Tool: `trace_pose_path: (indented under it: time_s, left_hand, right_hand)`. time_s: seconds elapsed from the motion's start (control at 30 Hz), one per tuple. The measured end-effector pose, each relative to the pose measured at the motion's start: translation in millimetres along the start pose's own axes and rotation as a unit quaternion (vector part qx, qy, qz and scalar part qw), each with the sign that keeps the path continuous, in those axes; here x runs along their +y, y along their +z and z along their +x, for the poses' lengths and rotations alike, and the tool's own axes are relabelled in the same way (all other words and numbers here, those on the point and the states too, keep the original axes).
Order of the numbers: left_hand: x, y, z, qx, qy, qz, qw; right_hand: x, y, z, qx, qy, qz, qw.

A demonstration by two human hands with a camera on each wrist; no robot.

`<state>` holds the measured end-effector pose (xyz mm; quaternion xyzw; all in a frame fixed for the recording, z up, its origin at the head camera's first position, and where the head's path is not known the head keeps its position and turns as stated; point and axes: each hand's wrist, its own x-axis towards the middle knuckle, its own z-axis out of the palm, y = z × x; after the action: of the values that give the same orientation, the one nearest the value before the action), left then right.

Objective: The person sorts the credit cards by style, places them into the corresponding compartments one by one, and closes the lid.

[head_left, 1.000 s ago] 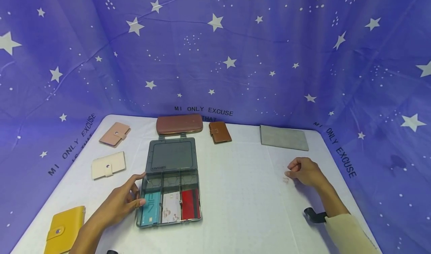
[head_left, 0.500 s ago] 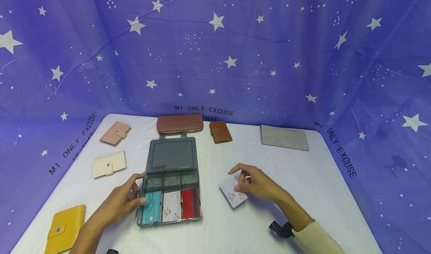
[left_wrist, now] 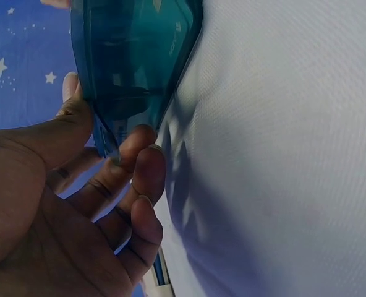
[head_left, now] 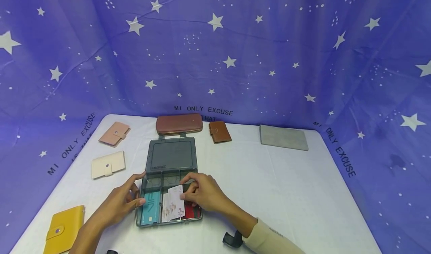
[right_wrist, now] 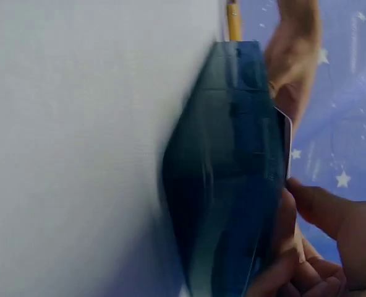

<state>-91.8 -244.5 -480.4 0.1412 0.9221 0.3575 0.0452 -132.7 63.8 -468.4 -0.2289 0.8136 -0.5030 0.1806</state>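
A grey see-through plastic organizer box (head_left: 155, 181) lies with its lid (head_left: 172, 153) folded back. My left hand (head_left: 116, 203) holds its left side, thumb over the rim and fingers against the wall (left_wrist: 133, 62). My right hand (head_left: 207, 194) pinches a white card (head_left: 176, 203) between thumb and fingers, slightly tilted over the middle compartment. Beneath it, another white card (head_left: 165, 211) is partly covered. In the left compartment lies a teal VIP card (head_left: 150, 209); a red card (head_left: 193, 213), partly hidden by the right hand, lies in the right one. The right wrist view is blurred.
Around the box lie a yellow wallet (head_left: 65, 229), a cream wallet (head_left: 108, 165), a pink wallet (head_left: 114, 133), a long maroon wallet (head_left: 179, 123) and a small brown wallet (head_left: 220, 131). Farther right is a flat grey wallet (head_left: 284, 137). A starred curtain (head_left: 215, 59) surrounds the white table.
My right hand has moved left from the table's right side, picking up a white card and bringing it over the box's middle compartment. The left hand has stayed on the box.
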Motion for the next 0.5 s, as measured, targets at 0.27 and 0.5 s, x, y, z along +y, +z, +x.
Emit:
trace_pose_path:
  time_s: [0.27, 0.5]
  left_hand:
    - [-1.7, 4.7, -2.7, 0.02, -0.012, 0.005, 0.9997]
    - [-3.1, 8.1, -13.2, 0.05, -0.038, 0.003, 0.998]
  right_hand:
    - [5, -10, 18, 0.097, 0.014, -0.034, 0.995]
    - [30, -34, 50, 0.19, 0.104, 0.028, 0.976]
